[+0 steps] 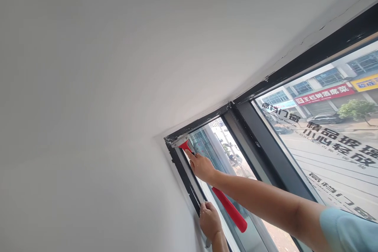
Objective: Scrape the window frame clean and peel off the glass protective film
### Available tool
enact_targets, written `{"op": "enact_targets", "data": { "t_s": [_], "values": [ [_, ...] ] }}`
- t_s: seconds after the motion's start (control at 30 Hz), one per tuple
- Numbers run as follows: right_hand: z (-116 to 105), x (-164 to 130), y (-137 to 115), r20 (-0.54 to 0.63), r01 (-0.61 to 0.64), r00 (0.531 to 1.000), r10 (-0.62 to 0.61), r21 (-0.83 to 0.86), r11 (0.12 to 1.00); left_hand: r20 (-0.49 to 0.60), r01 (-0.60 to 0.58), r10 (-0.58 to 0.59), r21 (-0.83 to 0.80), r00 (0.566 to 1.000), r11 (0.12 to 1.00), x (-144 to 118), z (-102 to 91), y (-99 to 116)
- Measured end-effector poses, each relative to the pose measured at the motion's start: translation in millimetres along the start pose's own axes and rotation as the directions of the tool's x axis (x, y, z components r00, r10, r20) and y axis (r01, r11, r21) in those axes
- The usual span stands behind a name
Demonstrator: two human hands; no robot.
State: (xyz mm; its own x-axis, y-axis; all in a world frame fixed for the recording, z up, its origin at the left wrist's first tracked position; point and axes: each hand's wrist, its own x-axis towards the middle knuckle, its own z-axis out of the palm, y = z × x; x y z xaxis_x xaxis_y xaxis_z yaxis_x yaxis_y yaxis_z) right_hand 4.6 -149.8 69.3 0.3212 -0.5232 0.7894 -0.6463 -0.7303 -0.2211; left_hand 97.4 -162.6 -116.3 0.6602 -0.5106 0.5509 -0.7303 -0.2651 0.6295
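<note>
My right hand [202, 167] reaches up to the top left corner of a dark window frame [180, 165]. It grips a red-handled scraper [230, 208] close to its head, with the index finger stretched along the handle. The scraper's metal blade [179, 140] lies against the corner of the frame. The red handle runs down behind my forearm and ends free. Lower down, my left hand [209, 220] has its fingers curled on the frame's inner edge. Whether it holds anything else is hidden.
White wall and ceiling [118, 67] fill the left and top. A thick dark mullion [265, 153] separates the narrow pane from a large pane [333, 145] with printed protective film. A street, shop signs and parked cars show outside.
</note>
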Motion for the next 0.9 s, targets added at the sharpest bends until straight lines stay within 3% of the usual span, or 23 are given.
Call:
{"op": "enact_targets", "data": {
  "t_s": [0.3, 0.57, 0.77, 0.9],
  "values": [
    [17.3, -0.1, -6.4, -0.03, -0.052, 0.998, 0.052, 0.007, 0.999, -0.031, -0.024, 0.023, -0.022, 0.999, 0.999, 0.8, 4.0, -4.1],
    [3.3, 0.5, -9.6, 0.01, -0.067, 0.998, 0.067, 0.024, 0.997, -0.038, -0.012, 0.012, -0.015, 0.999, 1.0, 1.4, 5.3, -4.8],
    [-7.4, -9.7, -3.5, -0.011, -0.146, 0.988, 0.153, 0.223, 0.964, -0.005, -0.013, 0.013, -0.002, 1.0, 1.0, 1.7, 4.6, -2.1],
    [-14.0, -5.4, 3.3, -0.023, -0.078, 0.996, 0.086, 0.252, 0.965, 0.005, -0.011, 0.011, 0.01, 1.0, 1.0, 0.7, 2.8, -1.2]
  ]
}}
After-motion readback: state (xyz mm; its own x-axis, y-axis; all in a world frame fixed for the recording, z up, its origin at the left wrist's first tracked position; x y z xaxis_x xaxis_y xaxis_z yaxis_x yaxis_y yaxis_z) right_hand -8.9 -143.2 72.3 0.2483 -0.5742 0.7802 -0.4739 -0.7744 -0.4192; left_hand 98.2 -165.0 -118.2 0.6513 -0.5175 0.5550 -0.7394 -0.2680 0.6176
